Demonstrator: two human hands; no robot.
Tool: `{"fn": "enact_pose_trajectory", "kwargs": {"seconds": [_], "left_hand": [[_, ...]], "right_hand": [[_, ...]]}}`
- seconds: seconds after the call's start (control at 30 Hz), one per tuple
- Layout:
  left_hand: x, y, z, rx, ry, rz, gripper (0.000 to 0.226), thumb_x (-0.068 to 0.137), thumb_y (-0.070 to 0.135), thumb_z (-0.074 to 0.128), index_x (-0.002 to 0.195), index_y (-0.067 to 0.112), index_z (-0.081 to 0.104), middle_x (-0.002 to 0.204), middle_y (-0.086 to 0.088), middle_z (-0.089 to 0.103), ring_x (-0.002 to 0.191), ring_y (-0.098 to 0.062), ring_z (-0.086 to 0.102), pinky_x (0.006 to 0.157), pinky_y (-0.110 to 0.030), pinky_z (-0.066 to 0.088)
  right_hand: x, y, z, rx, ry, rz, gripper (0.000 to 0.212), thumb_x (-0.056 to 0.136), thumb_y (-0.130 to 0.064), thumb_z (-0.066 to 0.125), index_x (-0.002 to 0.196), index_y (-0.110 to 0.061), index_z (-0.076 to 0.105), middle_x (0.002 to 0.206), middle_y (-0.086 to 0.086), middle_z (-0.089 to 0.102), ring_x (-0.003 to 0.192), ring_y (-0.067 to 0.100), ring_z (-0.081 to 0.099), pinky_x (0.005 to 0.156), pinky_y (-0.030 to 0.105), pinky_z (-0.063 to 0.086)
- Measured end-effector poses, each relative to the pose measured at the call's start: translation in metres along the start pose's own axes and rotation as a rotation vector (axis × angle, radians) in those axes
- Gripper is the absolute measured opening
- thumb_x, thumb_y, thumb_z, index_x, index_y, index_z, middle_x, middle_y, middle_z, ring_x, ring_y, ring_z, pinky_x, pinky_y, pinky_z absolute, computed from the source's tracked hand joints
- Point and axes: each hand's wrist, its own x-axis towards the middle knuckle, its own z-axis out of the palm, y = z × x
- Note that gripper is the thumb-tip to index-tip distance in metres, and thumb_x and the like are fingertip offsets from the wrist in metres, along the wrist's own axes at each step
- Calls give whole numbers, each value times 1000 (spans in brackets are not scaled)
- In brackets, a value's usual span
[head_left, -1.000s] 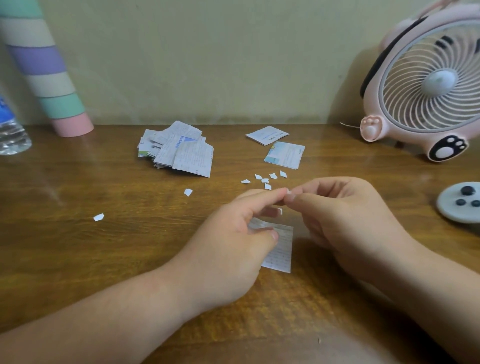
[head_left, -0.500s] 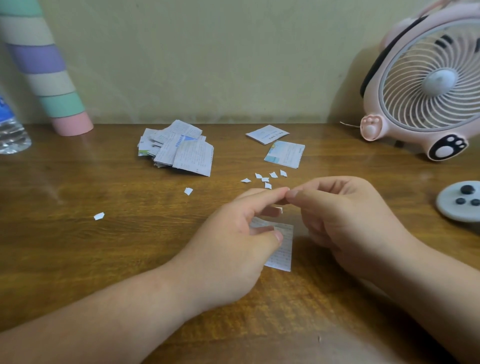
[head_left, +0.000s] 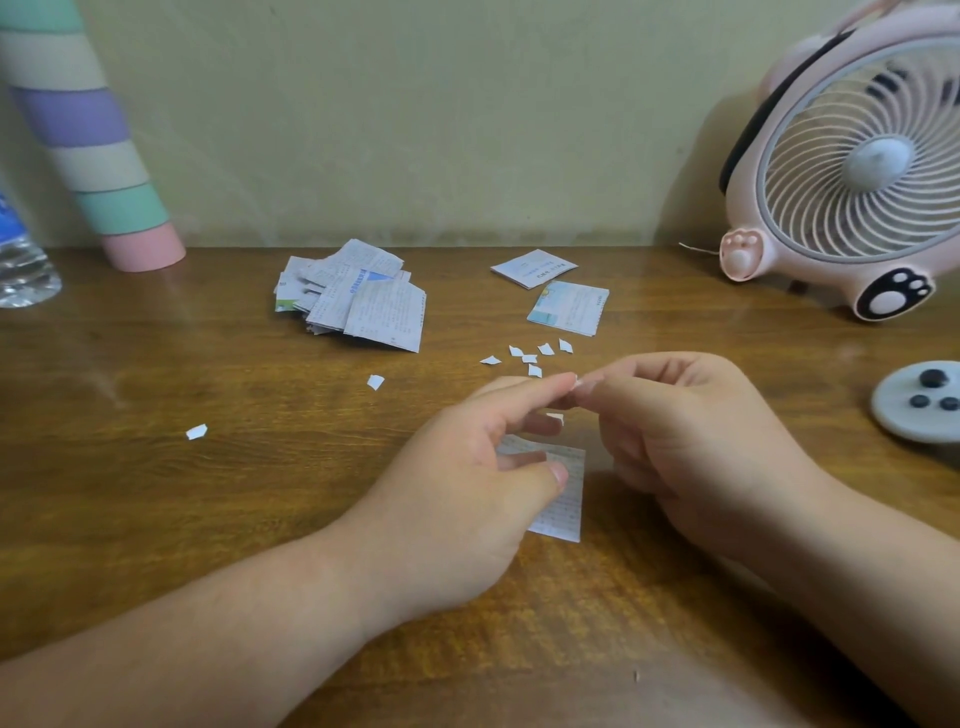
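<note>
- Left hand comes in from the near left edge of the wooden table. The forearm lies low, the index finger stretches forward and the other fingers curl under.
- Right hand comes in from the near right edge, knuckles up, with thumb and index finger drawn together.
- The fingertips of both hands meet mid-table, raised off the wood, and pinch a tiny paper scrap. Only a white corner of it shows below the tips; the fingers hide the rest.
- A printed paper slip lies below the hands, partly hidden by the left hand. The left thumb tip sits over its top part; I cannot tell whether it touches.
- A cluster of small white bits lies just beyond the fingertips. Two stray bits lie further left.
- A heap of printed slips sits toward the far edge, left of centre. Two single slips lie to its right.
- A pink desk fan stands in the far right corner, with a grey round controller at the right edge.
- A striped tube and a water bottle stand in the far left corner.
</note>
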Motion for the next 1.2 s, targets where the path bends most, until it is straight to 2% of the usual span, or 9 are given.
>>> {"fn": "enact_pose_trajectory", "kwargs": {"seconds": [0.2,0.57,0.7,1.1,1.2], "left_hand": [[0,1,0,3,-4,8,58,93,-5,61,137,33,58,129,22,60,121,3,54,100,-16,47],[0,1,0,-2,-12,3,57,93,-6,61,139,28,58,129,17,61,119,2,56,102,-17,47],[0,-1,-1,-2,-15,4,56,93,-5,62,139,26,58,130,17,61,121,1,55,105,-22,47],[1,-4,-1,-18,-12,32,54,82,16,61,133,35,61,126,22,62,122,-2,56,101,-23,50],[1,-3,-1,-17,-12,25,53,90,6,64,134,34,60,127,22,62,121,-2,56,103,-23,49]], "right_hand": [[1,2,-1,23,5,-25,17,88,-7,65,80,7,72,43,7,37,39,17,24,42,22,20],[1,0,0,31,3,-8,19,87,-5,65,71,-2,75,44,8,36,41,17,23,44,23,18],[1,-1,0,25,5,4,21,86,-4,64,68,-4,75,43,8,37,42,17,24,44,23,19],[1,-2,0,103,-23,21,20,91,-1,61,77,8,72,44,15,48,34,13,22,39,16,19],[2,-2,-1,112,-29,24,20,90,-1,61,77,10,70,44,15,49,37,15,22,41,18,18]]}}
